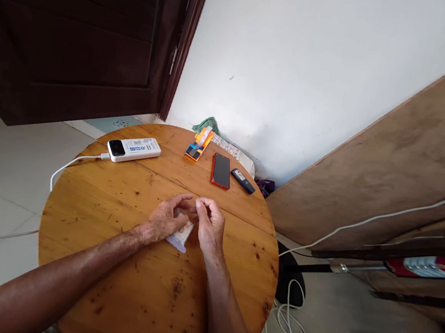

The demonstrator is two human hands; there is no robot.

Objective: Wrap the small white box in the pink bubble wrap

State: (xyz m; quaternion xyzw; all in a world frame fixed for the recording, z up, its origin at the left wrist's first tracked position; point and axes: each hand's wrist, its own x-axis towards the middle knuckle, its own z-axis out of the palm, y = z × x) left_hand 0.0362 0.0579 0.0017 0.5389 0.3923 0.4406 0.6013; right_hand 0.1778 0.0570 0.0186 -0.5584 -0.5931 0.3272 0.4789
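In the head view, the left hand (165, 218) and the right hand (210, 225) meet at the middle of the round wooden table (111, 261). Both pinch a small white packet (180, 237) lying on it. At 12 o'clock lies a red phone (221, 171), at 11 o'clock a white power bank (133, 149).

On the round table (117, 278) we find a power bank (133, 149) at the far left, a phone (221, 170) at the far middle, a small box (199, 145) between them, and a remote (243, 180) just right of the phone.
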